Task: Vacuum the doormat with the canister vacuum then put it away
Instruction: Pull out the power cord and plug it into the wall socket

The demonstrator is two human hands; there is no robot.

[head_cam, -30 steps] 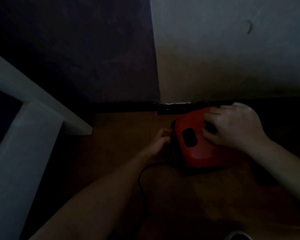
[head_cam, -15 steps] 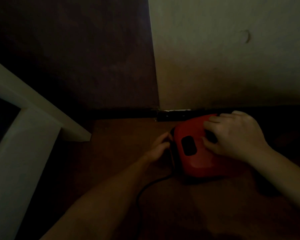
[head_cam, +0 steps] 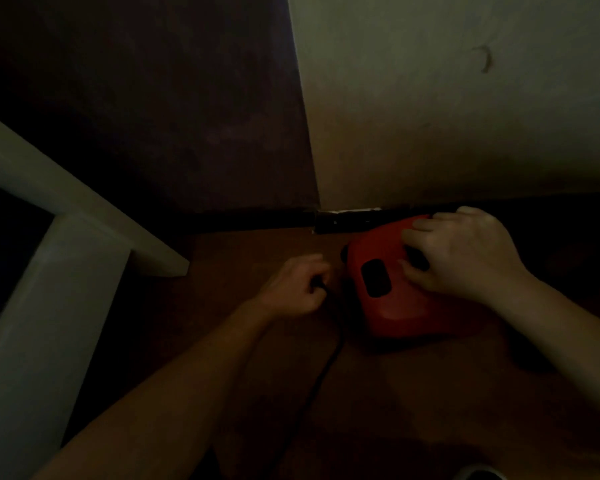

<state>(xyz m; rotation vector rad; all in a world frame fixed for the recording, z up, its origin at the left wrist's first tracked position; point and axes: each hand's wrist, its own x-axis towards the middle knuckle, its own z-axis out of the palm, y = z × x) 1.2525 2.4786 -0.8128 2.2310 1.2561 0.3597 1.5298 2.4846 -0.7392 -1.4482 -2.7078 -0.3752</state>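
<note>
Head view, very dim: the red canister vacuum (head_cam: 395, 299) sits on the brown floor (head_cam: 395, 393), tucked against the foot of the pale wall (head_cam: 430, 116). The right hand (head_cam: 465, 254) steadies it from above, fingers (head_cam: 420, 225) and thumb curled round the dark handle on top. The left hand (head_cam: 295, 289) is just beside the vacuum's left end, its fingers closed tight on the black cord (head_cam: 326, 368), which trails back toward the person. No doormat can be made out. This looks like cord handling at the canister, either drawing it out or stowing it. The next move calls for a steady pull or feed while the right hand keeps the body from sliding.

Half a second earlier the left fingers touched the vacuum's end. Now they are drawn slightly away and the cord runs straighter.
</note>
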